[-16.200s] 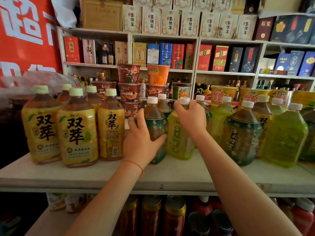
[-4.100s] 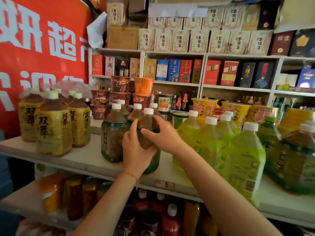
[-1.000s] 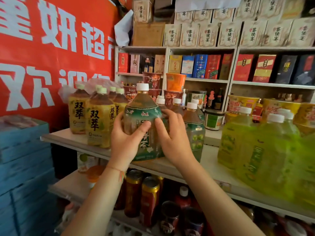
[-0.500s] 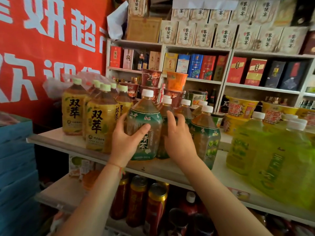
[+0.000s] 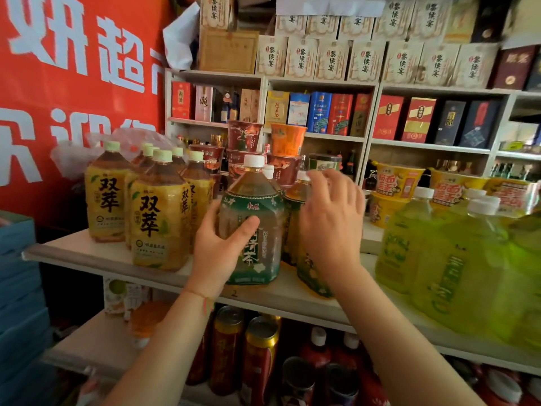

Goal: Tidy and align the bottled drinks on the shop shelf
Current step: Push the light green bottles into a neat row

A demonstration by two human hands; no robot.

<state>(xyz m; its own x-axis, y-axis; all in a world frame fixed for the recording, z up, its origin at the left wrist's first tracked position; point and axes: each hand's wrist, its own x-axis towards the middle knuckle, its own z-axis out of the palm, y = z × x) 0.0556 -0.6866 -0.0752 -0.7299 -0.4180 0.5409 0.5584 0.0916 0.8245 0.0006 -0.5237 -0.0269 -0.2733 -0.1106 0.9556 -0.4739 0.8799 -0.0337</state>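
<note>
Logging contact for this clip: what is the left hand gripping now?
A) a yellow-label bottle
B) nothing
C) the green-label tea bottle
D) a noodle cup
C: the left hand is wrapped around the green-label tea bottle, thumb across its label, on the shelf.

Single head-worn view, close, facing forward and slightly down at the shelf [image 5: 87, 260].
</note>
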